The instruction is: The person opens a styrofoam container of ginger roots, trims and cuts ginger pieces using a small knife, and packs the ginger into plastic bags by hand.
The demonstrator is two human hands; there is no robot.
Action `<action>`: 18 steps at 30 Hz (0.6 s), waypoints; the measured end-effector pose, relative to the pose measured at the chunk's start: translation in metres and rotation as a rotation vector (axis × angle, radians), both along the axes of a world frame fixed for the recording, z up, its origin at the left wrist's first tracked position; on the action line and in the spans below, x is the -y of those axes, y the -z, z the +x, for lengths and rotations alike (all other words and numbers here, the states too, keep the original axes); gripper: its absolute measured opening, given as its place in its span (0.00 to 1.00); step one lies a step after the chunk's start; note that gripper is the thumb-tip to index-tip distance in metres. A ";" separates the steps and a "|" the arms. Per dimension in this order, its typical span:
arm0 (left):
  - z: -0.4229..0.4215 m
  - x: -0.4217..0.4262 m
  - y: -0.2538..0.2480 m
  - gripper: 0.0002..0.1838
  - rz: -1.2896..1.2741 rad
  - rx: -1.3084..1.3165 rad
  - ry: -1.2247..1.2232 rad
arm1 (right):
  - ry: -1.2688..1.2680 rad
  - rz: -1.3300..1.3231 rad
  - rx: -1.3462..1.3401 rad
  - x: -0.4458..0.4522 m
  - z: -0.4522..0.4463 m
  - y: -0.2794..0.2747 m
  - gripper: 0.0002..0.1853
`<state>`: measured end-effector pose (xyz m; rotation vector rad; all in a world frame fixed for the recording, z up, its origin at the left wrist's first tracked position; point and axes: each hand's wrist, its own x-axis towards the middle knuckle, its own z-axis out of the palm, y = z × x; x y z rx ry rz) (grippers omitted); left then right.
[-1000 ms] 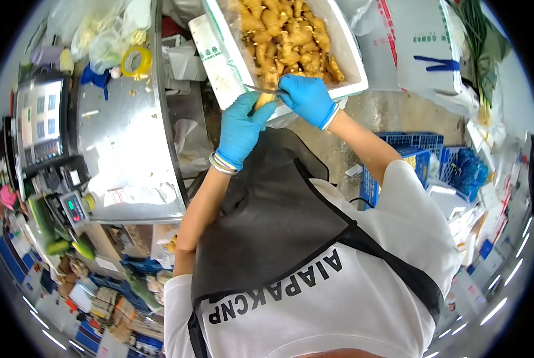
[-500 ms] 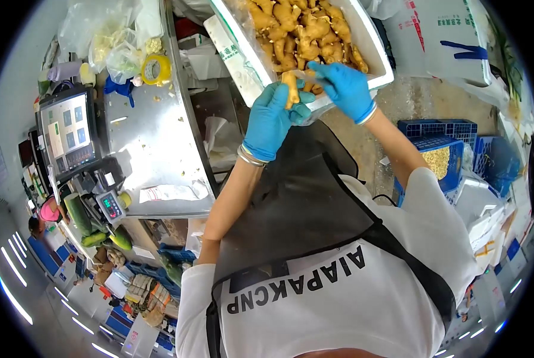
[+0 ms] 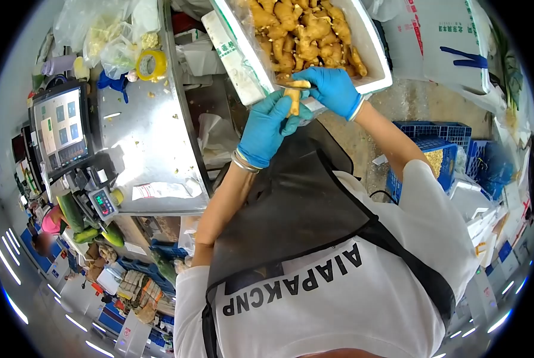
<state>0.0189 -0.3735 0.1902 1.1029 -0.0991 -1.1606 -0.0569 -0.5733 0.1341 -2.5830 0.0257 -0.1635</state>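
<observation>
Blue-gloved, my left hand (image 3: 266, 128) is closed around a piece of ginger (image 3: 295, 102) that sticks up between thumb and fingers. My right hand (image 3: 334, 91), in a matching glove, grips a small knife (image 3: 288, 88); its handle is hidden in the fingers. The thin blade lies across the top of the ginger piece, with a pale bit of ginger (image 3: 301, 84) at the blade. Just beyond both hands stands a white foam box (image 3: 371, 51), lined with clear plastic and heaped with ginger roots (image 3: 315, 28).
A steel table (image 3: 153, 134) on the left carries plastic bags, yellow tape (image 3: 151, 64) and a white packet (image 3: 167, 190). A monitor (image 3: 63, 128) and a scale display (image 3: 103, 203) stand at its edge. Blue crates (image 3: 425, 161) sit on the floor at right.
My right hand has moved slightly left and down, bringing the blade level across the ginger's top. My left hand still holds the ginger and has shifted slightly downward.
</observation>
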 end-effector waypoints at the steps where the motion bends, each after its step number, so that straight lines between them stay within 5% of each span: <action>1: 0.001 0.000 -0.004 0.17 0.033 -0.012 -0.004 | 0.034 -0.071 -0.066 0.010 -0.002 0.024 0.11; 3: -0.001 -0.011 -0.020 0.16 -0.146 0.006 0.151 | 0.128 -0.172 -0.319 0.043 -0.009 0.060 0.10; 11: 0.012 0.003 -0.015 0.14 0.292 0.350 0.003 | 0.130 0.070 0.170 0.001 -0.002 -0.016 0.07; 13: 0.011 0.004 -0.020 0.14 0.296 0.370 0.089 | 0.082 0.068 0.120 -0.013 -0.003 -0.017 0.06; 15: 0.003 0.000 -0.028 0.15 0.193 0.339 0.164 | 0.171 -0.010 -0.215 -0.004 -0.010 0.003 0.08; 18: 0.004 0.002 -0.023 0.14 -0.030 0.365 -0.081 | 0.349 0.021 -0.345 0.024 -0.023 0.028 0.14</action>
